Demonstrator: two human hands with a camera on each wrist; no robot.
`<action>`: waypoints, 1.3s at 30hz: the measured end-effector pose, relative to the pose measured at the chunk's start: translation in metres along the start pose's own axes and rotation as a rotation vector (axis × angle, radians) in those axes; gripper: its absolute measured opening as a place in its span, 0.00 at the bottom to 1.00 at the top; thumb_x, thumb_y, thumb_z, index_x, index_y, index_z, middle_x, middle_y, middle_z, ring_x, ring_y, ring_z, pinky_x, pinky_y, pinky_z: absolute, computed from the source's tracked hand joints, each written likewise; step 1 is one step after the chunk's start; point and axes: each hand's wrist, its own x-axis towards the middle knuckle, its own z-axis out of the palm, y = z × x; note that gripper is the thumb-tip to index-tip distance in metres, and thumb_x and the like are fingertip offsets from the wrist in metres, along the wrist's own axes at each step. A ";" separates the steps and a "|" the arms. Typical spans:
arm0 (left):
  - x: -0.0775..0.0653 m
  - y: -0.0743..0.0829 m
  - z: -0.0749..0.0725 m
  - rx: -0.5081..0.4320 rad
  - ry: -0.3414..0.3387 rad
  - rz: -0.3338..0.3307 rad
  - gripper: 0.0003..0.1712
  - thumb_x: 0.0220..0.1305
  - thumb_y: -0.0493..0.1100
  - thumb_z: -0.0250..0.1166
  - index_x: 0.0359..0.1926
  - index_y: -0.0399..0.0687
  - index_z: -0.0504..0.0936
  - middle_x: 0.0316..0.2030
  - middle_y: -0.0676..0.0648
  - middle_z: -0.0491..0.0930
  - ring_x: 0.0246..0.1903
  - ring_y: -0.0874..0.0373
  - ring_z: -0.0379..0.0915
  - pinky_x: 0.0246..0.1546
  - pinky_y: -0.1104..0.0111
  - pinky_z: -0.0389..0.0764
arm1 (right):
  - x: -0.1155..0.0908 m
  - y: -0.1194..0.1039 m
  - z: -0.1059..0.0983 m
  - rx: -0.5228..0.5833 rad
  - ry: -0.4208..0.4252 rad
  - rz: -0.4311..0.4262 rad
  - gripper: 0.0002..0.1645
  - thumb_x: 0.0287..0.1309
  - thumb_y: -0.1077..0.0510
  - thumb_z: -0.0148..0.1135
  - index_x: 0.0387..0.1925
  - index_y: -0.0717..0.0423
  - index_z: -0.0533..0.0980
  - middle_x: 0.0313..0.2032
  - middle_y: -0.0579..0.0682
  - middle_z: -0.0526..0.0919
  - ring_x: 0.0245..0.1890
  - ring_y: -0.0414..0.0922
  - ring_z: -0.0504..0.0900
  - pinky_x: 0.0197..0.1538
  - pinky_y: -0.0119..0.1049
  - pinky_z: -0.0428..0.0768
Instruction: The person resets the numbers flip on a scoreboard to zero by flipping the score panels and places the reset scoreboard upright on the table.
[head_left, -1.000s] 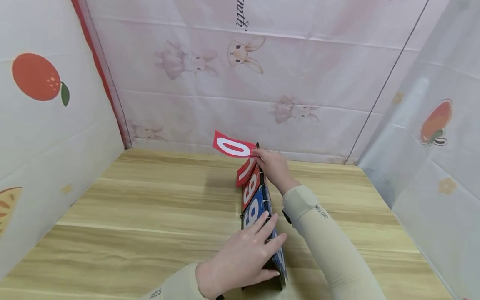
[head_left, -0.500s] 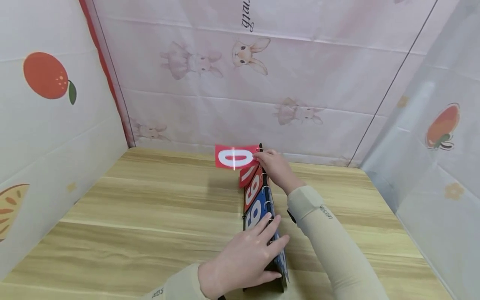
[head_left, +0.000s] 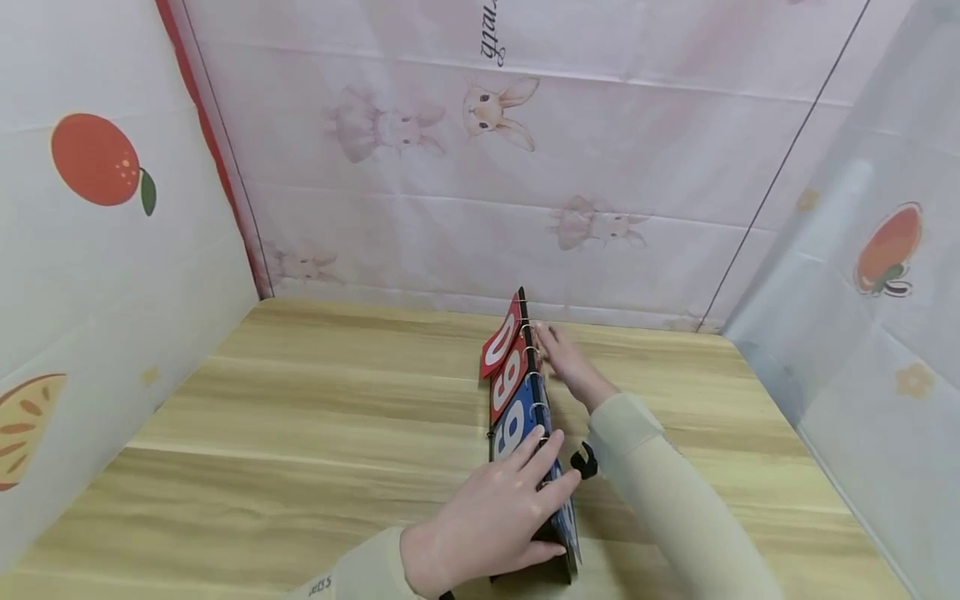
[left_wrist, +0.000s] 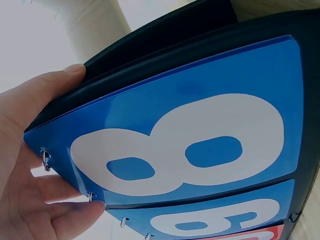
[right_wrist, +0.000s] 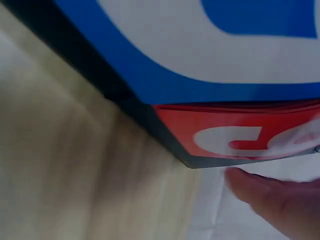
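Fingers of the left hand point(head_left: 483, 517) curl over the near end of the board point(head_left: 535, 385), thumb at its end edge; those of the right hand point(head_left: 573, 363) lie loose beside the far half, pinching nothing that I can see, and whether they touch it I cannot tell. On the table point(head_left: 300, 433), the board stands tent-like, just right of the middle. It looks light and fairly stiff, likely to slide or fold if pushed, so the ridge seems the place to steady it. I count two hands, one table, one board and, facing left, two red cards point(head_left: 501, 340) and two blue cards point(left_wrist: 200, 145), probably thin, slick and bendy, best lifted by the loose edge. Smallest are the rings point(left_wrist: 45, 160), four plain by the left hand.
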 end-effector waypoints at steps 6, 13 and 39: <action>0.001 0.002 -0.001 0.009 0.021 -0.003 0.38 0.50 0.64 0.65 0.57 0.47 0.73 0.62 0.33 0.65 0.58 0.39 0.63 0.47 0.56 0.79 | -0.026 0.008 -0.002 0.138 -0.251 0.257 0.48 0.59 0.23 0.28 0.71 0.46 0.41 0.59 0.72 0.64 0.54 0.66 0.69 0.56 0.67 0.64; -0.002 0.001 0.002 -0.016 0.003 -0.008 0.38 0.50 0.64 0.65 0.57 0.48 0.73 0.62 0.33 0.64 0.59 0.39 0.62 0.48 0.55 0.78 | -0.035 0.011 0.003 0.139 -0.241 0.241 0.45 0.63 0.27 0.27 0.68 0.54 0.52 0.54 0.65 0.70 0.51 0.58 0.72 0.55 0.62 0.68; -0.002 -0.003 0.004 -0.034 -0.026 -0.024 0.37 0.51 0.65 0.64 0.58 0.50 0.72 0.63 0.34 0.63 0.59 0.40 0.62 0.46 0.57 0.79 | -0.046 -0.020 -0.031 0.718 -0.211 0.035 0.20 0.69 0.55 0.44 0.58 0.56 0.56 0.47 0.51 0.72 0.43 0.44 0.75 0.44 0.32 0.81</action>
